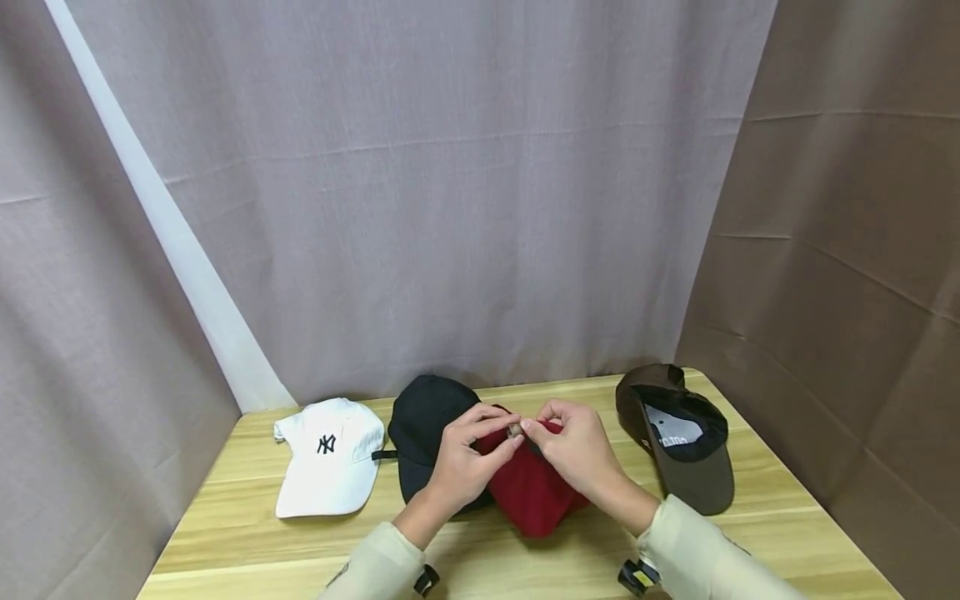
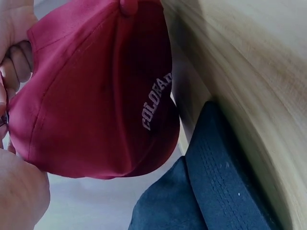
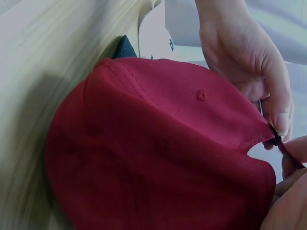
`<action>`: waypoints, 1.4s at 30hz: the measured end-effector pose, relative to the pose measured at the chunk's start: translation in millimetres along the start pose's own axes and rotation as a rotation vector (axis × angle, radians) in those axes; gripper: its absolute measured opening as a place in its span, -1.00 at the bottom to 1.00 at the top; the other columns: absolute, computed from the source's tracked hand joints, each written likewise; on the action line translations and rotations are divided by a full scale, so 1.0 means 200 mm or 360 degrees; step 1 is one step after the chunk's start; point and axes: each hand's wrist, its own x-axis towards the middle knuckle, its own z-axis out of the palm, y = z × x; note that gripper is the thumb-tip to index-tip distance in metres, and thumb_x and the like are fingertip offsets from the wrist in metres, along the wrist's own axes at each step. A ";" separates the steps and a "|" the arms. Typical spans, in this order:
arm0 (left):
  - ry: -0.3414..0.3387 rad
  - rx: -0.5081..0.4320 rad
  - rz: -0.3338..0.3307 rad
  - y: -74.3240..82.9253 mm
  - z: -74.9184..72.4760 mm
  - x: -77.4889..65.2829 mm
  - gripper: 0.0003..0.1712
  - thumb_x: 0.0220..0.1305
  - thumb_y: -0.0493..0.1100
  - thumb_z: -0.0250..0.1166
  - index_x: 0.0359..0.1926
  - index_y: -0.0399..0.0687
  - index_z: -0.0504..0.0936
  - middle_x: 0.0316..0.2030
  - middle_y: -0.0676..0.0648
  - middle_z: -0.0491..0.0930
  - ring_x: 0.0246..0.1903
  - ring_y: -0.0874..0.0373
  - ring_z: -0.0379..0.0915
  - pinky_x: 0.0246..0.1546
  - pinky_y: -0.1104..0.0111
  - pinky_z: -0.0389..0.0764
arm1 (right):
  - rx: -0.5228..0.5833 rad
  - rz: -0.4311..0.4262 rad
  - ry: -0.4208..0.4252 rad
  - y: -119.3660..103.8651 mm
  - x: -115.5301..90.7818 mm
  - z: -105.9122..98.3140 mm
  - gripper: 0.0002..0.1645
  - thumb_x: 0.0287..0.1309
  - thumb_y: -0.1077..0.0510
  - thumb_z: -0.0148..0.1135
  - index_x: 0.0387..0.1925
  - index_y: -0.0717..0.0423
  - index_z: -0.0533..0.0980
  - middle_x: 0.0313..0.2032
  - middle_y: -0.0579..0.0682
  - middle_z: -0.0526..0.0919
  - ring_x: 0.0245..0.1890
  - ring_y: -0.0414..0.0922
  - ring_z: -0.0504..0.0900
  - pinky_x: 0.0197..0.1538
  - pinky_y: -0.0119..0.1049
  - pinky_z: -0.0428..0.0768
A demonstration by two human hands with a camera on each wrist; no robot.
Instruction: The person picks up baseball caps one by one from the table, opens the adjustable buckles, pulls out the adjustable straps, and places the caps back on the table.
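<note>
A red baseball cap (image 1: 534,496) is held over the front middle of the table, its back strap and small buckle (image 1: 514,430) at the top. White lettering shows on its front in the left wrist view. My left hand (image 1: 468,454) pinches the strap by the buckle between thumb and fingers. From the other side, my right hand (image 1: 577,442) pinches the thin red strap (image 3: 289,155) close by. The right wrist view shows the left thumb against the dark buckle (image 3: 275,136), below which the cap's back opening gapes. Fingers hide part of the buckle.
Behind my left hand lies a black cap (image 1: 427,417) with a loose strap (image 1: 384,455). Farther left is a white cap (image 1: 333,458) with a dark logo. A brown cap (image 1: 705,479) rests at the right, inside showing. Curtains (image 1: 465,250) hang behind the wooden table (image 1: 247,508).
</note>
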 end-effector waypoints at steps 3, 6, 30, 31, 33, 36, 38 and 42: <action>-0.0006 -0.0008 -0.0023 0.00 0.01 0.00 -0.75 0.33 -0.26 0.50 0.01 -0.20 0.84 -0.10 -0.15 0.79 -0.08 0.00 0.73 0.01 0.33 0.75 | 0.0010 0.0010 0.0014 0.01 0.00 -0.01 -0.69 0.20 0.17 0.53 -0.58 0.07 0.58 -0.74 -0.25 0.33 -0.65 -0.34 0.24 -0.57 -0.41 0.20; -0.0015 -0.0012 -0.0040 0.00 0.02 0.01 -0.76 0.34 -0.25 0.50 0.01 -0.19 0.84 -0.10 -0.14 0.81 -0.08 0.01 0.74 0.00 0.32 0.76 | 0.0022 0.0032 0.0022 0.01 0.00 -0.02 -0.64 0.20 0.15 0.53 -0.60 0.08 0.53 -0.73 -0.26 0.28 -0.62 -0.31 0.26 -0.55 -0.42 0.19; 0.0008 0.0004 -0.0261 -0.02 0.06 0.00 -0.76 0.38 -0.18 0.48 0.03 -0.05 0.83 -0.04 -0.04 0.79 -0.01 0.07 0.71 0.02 0.39 0.73 | 0.0220 0.0002 -0.0318 0.08 0.03 -0.04 -0.86 0.42 0.25 0.30 -0.23 0.19 0.75 -0.34 0.00 0.77 -0.42 -0.35 0.50 -0.33 -0.45 0.49; 0.0006 0.0001 -0.0258 -0.02 0.06 0.00 -0.76 0.38 -0.17 0.48 0.04 -0.06 0.83 -0.04 -0.05 0.79 -0.01 0.06 0.71 0.02 0.39 0.72 | 0.0227 0.0009 -0.0330 0.08 0.03 -0.03 -0.86 0.43 0.26 0.29 -0.22 0.19 0.75 -0.38 -0.01 0.73 -0.49 -0.36 0.46 -0.39 -0.45 0.45; 0.0006 0.0004 -0.0248 -0.02 0.06 -0.01 -0.75 0.39 -0.17 0.48 0.05 -0.08 0.84 -0.05 -0.05 0.78 -0.02 0.06 0.70 0.02 0.39 0.72 | 0.0230 0.0021 -0.0358 0.07 0.02 -0.02 -0.87 0.43 0.27 0.28 -0.21 0.19 0.73 -0.46 -0.07 0.62 -0.61 -0.37 0.33 -0.51 -0.45 0.33; 0.0009 0.0050 -0.0217 -0.03 0.06 -0.02 -0.74 0.38 -0.18 0.48 0.06 -0.06 0.84 -0.05 -0.05 0.77 -0.02 0.06 0.69 0.04 0.37 0.72 | 0.0196 0.0033 -0.0387 0.06 0.02 -0.01 -0.86 0.44 0.28 0.25 -0.19 0.19 0.71 -0.56 -0.15 0.41 -0.73 -0.37 0.13 -0.59 -0.45 0.17; 0.0007 0.0094 -0.0195 -0.03 0.06 -0.02 -0.73 0.37 -0.19 0.48 0.07 -0.04 0.84 -0.05 -0.04 0.76 -0.01 0.08 0.68 0.05 0.35 0.71 | 0.0168 0.0027 -0.0395 0.06 0.03 -0.01 -0.86 0.44 0.29 0.23 -0.19 0.17 0.71 -0.60 -0.19 0.37 -0.74 -0.36 0.12 -0.59 -0.44 0.17; 0.0010 0.0148 -0.0146 -0.03 0.05 -0.01 -0.72 0.36 -0.20 0.49 0.07 -0.03 0.84 -0.03 -0.04 0.76 0.00 0.10 0.68 0.07 0.33 0.70 | 0.0120 0.0017 -0.0409 0.06 0.05 -0.01 -0.82 0.43 0.30 0.19 -0.16 0.15 0.70 -0.63 -0.18 0.35 -0.71 -0.35 0.16 -0.55 -0.43 0.23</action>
